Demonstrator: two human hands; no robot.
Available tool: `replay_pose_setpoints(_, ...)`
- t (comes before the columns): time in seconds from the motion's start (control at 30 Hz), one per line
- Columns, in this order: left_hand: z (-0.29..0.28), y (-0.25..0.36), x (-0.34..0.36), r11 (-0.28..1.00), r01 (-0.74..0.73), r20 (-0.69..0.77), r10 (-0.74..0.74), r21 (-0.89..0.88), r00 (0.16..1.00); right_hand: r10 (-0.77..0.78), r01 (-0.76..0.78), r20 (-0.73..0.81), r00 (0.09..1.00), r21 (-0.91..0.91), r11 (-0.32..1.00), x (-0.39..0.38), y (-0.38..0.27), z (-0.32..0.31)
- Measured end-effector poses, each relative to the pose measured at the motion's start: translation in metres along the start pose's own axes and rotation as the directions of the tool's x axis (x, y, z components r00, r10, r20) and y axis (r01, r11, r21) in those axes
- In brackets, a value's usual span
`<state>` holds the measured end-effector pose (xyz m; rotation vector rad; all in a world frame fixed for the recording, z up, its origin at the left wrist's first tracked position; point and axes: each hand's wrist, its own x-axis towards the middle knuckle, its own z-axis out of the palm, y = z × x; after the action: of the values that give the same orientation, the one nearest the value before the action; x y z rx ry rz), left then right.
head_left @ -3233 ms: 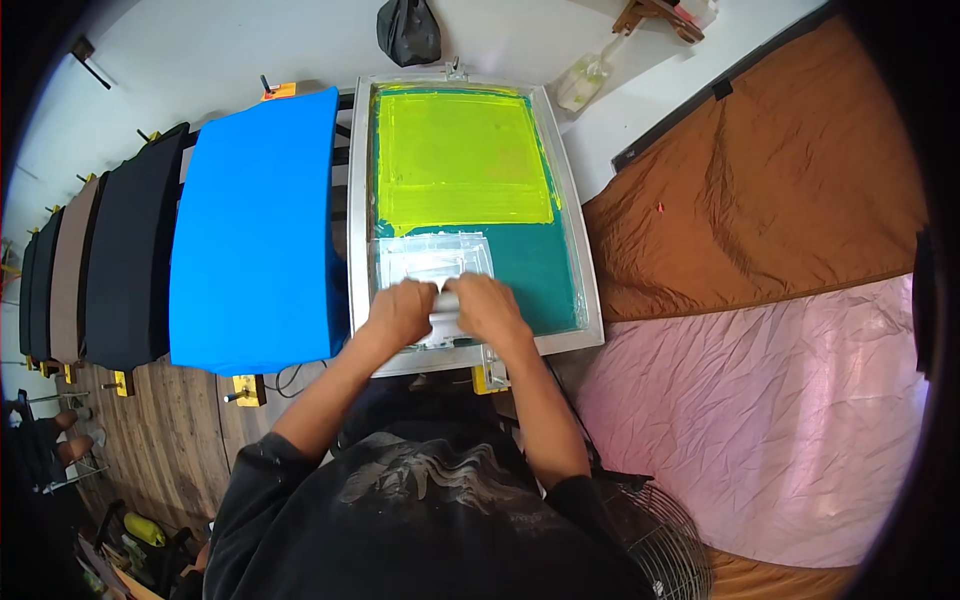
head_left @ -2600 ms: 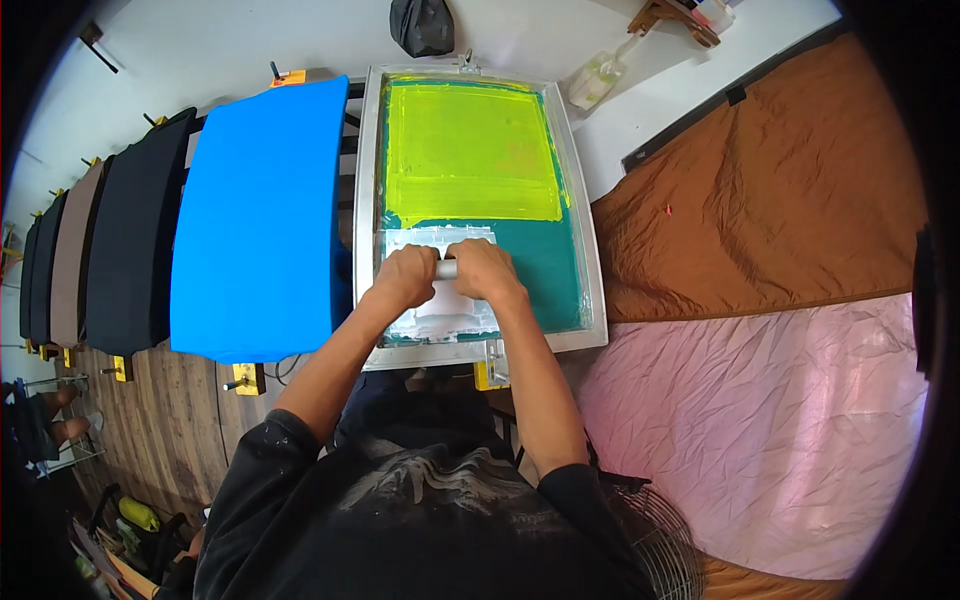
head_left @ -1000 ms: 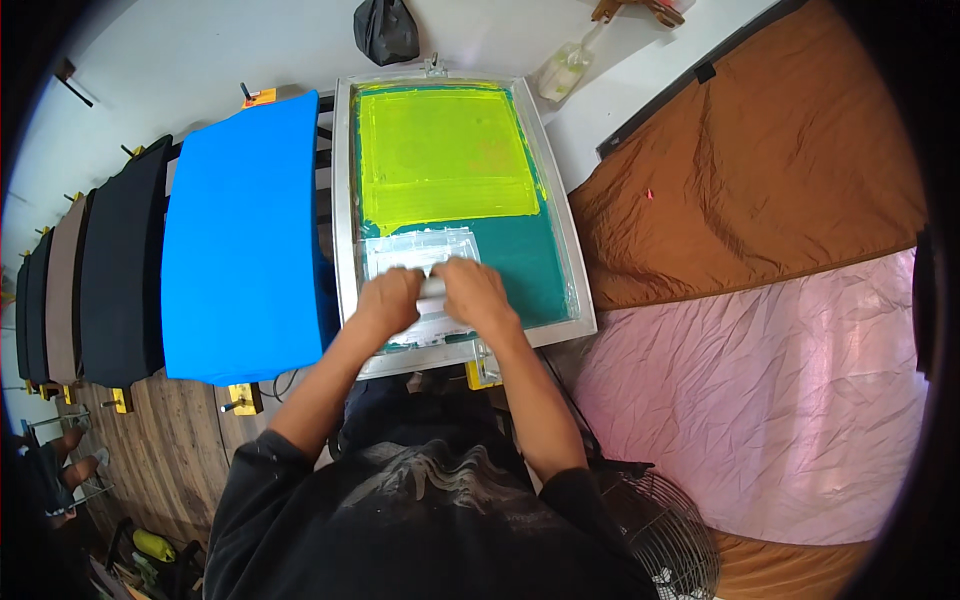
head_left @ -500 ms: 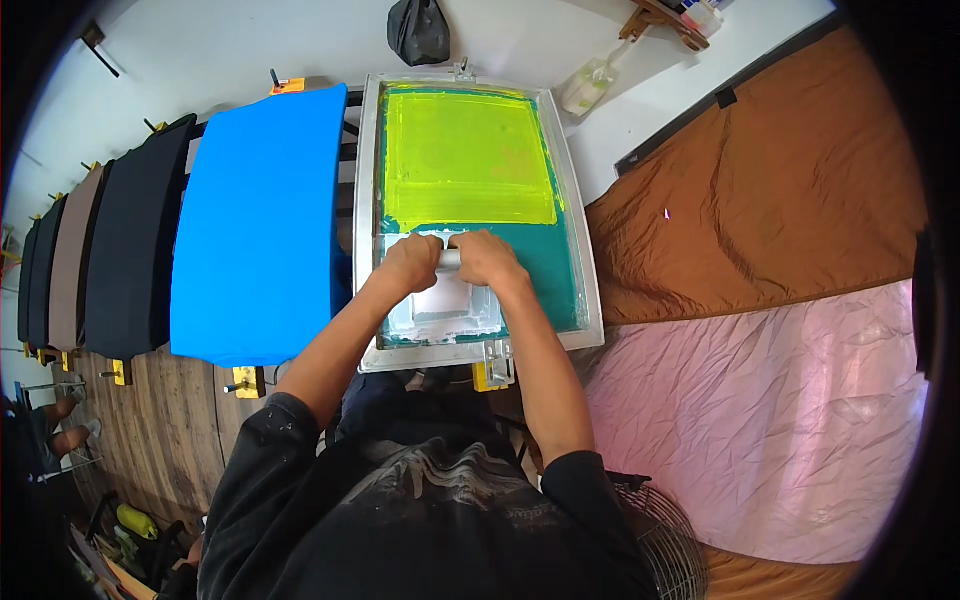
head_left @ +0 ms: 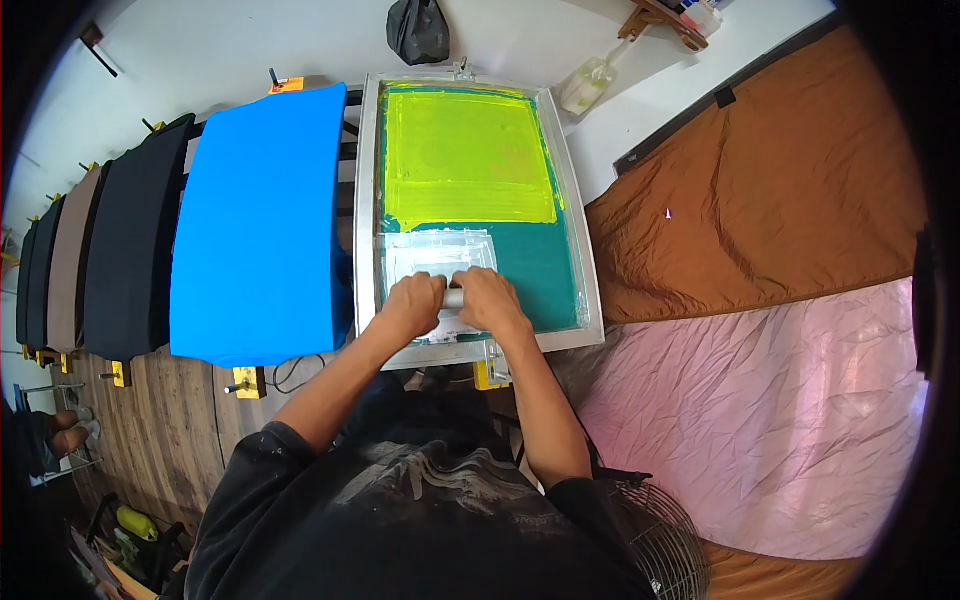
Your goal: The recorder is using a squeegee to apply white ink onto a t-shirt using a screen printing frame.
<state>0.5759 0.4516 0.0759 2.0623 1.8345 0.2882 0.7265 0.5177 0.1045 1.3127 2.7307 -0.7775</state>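
My left hand point(head_left: 410, 305) and my right hand point(head_left: 485, 300) are closed around a grey squeegee point(head_left: 453, 298) over the lower left of a metal-framed screen point(head_left: 592, 275). White ink point(head_left: 435, 250) covers that part of the dark green mesh point(head_left: 530, 280). A large yellow-green inked area point(head_left: 465, 155) fills the upper part of the screen. The squeegee's blade is mostly hidden by my hands. A metal clamp point(head_left: 495, 360) on a yellow block sits at the frame's near edge, just below my right hand.
A blue fabric-covered board point(head_left: 255, 220) and several darker boards point(head_left: 130, 240) line the left. Brown point(head_left: 780, 160) and pink point(head_left: 760, 420) sheets lie right. A fan point(head_left: 665, 540) stands at lower right. A black bag point(head_left: 415, 30) hangs behind. Another person's legs point(head_left: 65, 435) show far left.
Both hands, gripping the squeegee, have come down toward the near edge of the screen since half a second ago. Across earlier frames they shift up and down over the white ink.
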Motion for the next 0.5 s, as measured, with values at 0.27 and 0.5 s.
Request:
replay_pose_setpoints(0.27,-0.024,0.019,-0.009,0.993,0.114,0.344,-0.098,-0.027,0.934,0.075,-0.083,0.231,0.970,0.021,0.996,-0.017,-0.006,-0.010)
replay_pose_setpoints(0.5,-0.040,-0.008,0.028,0.988,0.153,0.237,-0.151,0.006,0.960,0.062,-0.064,0.222,0.973,0.004,0.998,0.025,-0.010,-0.033)
